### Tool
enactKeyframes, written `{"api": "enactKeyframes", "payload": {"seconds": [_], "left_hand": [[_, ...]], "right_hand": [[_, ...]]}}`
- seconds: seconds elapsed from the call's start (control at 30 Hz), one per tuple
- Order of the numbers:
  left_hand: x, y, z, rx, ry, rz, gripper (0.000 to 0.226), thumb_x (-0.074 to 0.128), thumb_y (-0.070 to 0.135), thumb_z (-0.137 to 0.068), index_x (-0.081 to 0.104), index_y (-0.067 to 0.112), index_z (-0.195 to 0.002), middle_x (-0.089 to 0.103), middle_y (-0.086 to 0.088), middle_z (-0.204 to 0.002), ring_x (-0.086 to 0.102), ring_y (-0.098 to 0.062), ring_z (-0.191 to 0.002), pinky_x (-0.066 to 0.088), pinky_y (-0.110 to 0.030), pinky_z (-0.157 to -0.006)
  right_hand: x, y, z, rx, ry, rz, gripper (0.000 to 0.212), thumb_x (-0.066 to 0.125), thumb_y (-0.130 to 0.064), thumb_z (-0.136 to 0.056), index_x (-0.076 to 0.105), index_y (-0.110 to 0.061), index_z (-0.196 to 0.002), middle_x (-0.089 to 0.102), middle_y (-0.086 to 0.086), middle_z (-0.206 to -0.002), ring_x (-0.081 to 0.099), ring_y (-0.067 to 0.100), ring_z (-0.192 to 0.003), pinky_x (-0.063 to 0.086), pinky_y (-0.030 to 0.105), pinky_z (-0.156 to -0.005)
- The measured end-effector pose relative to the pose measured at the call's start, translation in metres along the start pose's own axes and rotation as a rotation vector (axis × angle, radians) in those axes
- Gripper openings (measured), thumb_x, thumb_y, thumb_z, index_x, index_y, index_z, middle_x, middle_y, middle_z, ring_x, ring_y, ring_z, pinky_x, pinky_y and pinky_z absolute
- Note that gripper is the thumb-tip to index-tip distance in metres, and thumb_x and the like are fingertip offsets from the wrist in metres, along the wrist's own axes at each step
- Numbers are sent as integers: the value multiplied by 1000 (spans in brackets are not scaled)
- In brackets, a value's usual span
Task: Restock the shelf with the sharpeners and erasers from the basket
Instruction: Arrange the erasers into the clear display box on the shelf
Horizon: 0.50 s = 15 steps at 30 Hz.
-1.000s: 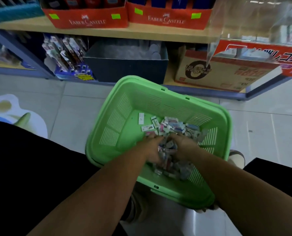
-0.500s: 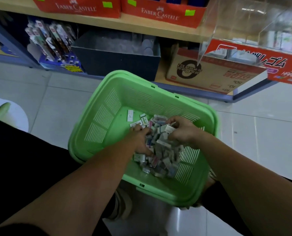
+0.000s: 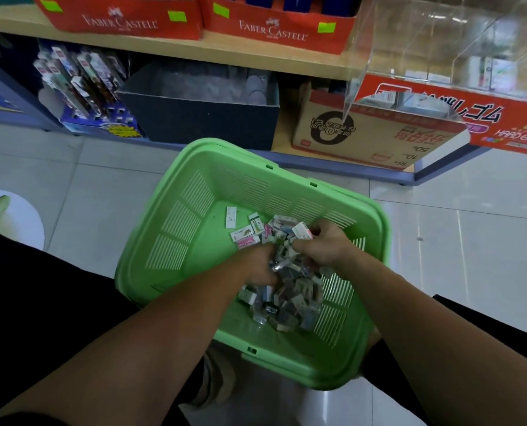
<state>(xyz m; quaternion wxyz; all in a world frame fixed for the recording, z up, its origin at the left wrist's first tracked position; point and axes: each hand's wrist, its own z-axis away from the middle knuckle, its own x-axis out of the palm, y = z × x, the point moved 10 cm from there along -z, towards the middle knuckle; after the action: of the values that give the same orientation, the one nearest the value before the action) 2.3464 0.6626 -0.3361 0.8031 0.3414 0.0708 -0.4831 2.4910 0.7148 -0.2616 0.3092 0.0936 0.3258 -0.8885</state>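
Both hands work in the green basket on the floor below the shelf.
The basket [image 3: 194,210] sits on pale tiles [image 3: 440,241] at 6 o'clock from the shelf [image 3: 256,58]. The pile of sharpeners and erasers [image 3: 290,299] fills its 4 o'clock corner, with a few loose erasers [image 3: 245,235] at 11 o'clock of the pile. The right hand [image 3: 325,245] pinches a white eraser packet [image 3: 302,231] in curled fingers. The left hand [image 3: 254,267] curls down into the pile; whether it grips anything I cannot tell. Red cartons [image 3: 124,20] stand on the shelf.
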Motion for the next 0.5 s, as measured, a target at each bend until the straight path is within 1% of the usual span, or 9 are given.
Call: {"api": "enactKeyframes", "payload": {"seconds": [0.07, 0.17, 0.23, 0.27, 0.3, 0.37, 0.4, 0.47, 0.5], "left_hand": [[5, 2, -2, 40, -7, -26, 65, 80, 38, -82, 51, 29, -140, 64, -2, -133, 63, -23, -106, 53, -34, -90], [0, 2, 0, 73, 9, 4, 55, 77, 37, -88, 58, 21, -137, 64, -6, -134, 63, -26, -113, 52, -36, -95], [-8, -3, 2, 58, 28, 29, 35, 76, 34, -88, 66, 20, -118, 69, -7, -119, 65, -26, -107, 54, -35, -91], [-15, -8, 3, 44, 57, 67, 18, 75, 31, -89, 67, 22, -102, 69, -5, -107, 66, -26, -101, 55, -36, -89], [-23, -11, 4, 39, 93, 103, 12, 74, 28, -91, 63, 24, -87, 67, -3, -96, 66, -25, -94, 56, -37, -88], [-41, -17, 8, 37, 170, 182, 23, 70, 28, -94, 57, 24, -75, 64, -1, -85, 65, -25, -87, 56, -36, -87], [-50, -18, 11, 43, 196, 213, 25, 70, 31, -94, 58, 21, -75, 64, -3, -83, 66, -26, -87, 55, -34, -84], [-67, -12, 21, 69, 222, 264, 27, 69, 35, -95, 63, 13, -80, 67, -10, -86, 68, -29, -87, 53, -33, -81], [-75, -9, 26, 75, 237, 286, 29, 69, 37, -94, 64, 11, -83, 68, -11, -88, 67, -28, -86, 53, -33, -79]], "right_hand": [[2, 1, -2, -7, 0, -23, 32, 78, -13, -91, 58, -4, -114, 67, 15, -95, 65, 24, -61, 56, 33, -53], [3, 1, -3, 4, -19, -89, 29, 76, -13, -93, 59, -4, -115, 69, 16, -96, 66, 23, -59, 54, 30, -51], [5, 1, -4, 2, -43, -102, 39, 76, -16, -94, 58, -6, -127, 68, 18, -115, 69, 22, -64, 55, 29, -52], [6, 0, -3, 1, -53, -109, 52, 77, -18, -94, 53, -7, -139, 64, 19, -127, 71, 22, -69, 55, 28, -52], [5, -1, -2, -1, -59, -109, 64, 77, -20, -94, 46, -8, -149, 61, 19, -135, 72, 22, -72, 56, 28, -53], [4, -8, 5, -26, -79, -93, 69, 75, -21, -95, 41, -9, -154, 59, 19, -137, 71, 23, -72, 57, 31, -55], [2, -13, 11, -41, -85, -78, 64, 74, -21, -97, 44, -8, -152, 61, 19, -131, 71, 24, -72, 59, 35, -56], [-3, -26, 28, -81, -97, -29, 55, 71, -22, -99, 48, -7, -146, 64, 9, -118, 71, 28, -81, 62, 45, -66], [-7, -33, 36, -93, -100, -2, 57, 70, -23, -100, 46, -8, -149, 61, 4, -118, 70, 30, -89, 62, 42, -67]]}}
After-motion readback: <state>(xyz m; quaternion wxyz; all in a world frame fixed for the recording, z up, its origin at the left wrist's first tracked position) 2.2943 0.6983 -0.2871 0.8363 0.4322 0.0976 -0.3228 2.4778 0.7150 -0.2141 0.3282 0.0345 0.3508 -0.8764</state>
